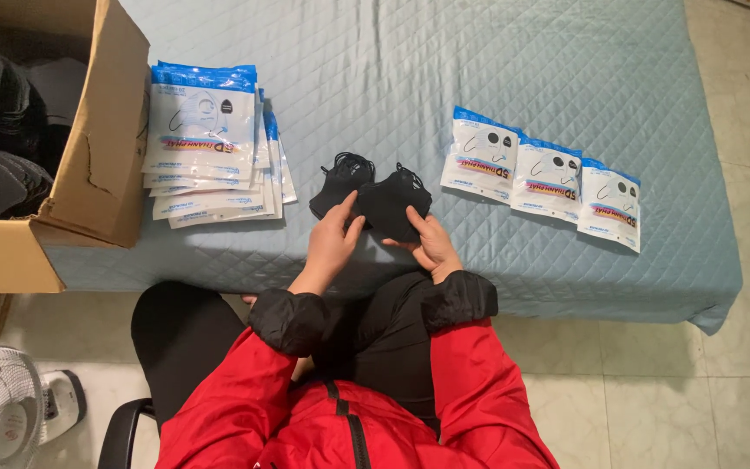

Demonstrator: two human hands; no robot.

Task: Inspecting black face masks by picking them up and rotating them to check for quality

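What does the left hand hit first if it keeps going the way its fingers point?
The left hand points up the bed and already touches the black mask lying there. Going straight on, it would push into that mask first; beyond it, only bare quilted cover, as far as the view shows.

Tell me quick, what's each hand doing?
Left hand: open, fingers on a black mask.
Right hand: closed on another mask.
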